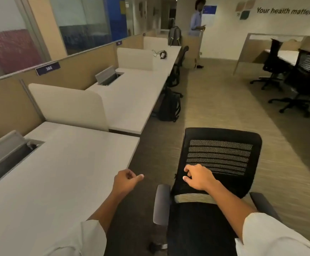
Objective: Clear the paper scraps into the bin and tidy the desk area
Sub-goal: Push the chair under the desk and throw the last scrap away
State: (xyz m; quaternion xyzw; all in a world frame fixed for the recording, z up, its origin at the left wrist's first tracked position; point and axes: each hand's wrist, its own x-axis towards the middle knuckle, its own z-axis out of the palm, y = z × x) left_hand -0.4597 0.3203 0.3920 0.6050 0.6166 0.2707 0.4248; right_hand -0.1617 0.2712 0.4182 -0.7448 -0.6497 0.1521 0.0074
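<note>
A black mesh-backed office chair [224, 143] stands to the right of a white desk [58, 182]. My right hand [198, 177] rests on the lower left of the chair's backrest, fingers curled against the mesh and gripping it. My left hand [126, 182] hovers just off the desk's right edge, fingers loosely curled and the thumb pointing right, holding nothing. No paper scraps or bin show in this view. The desk top looks bare except for an open cable hatch [12, 154] at its back left.
More white desks [135, 89] with dividers run away along the left wall. A black backpack [169, 106] sits on the floor beside them. Black chairs [289, 76] stand at the right. A person [196, 24] stands far back. Carpeted aisle lies between.
</note>
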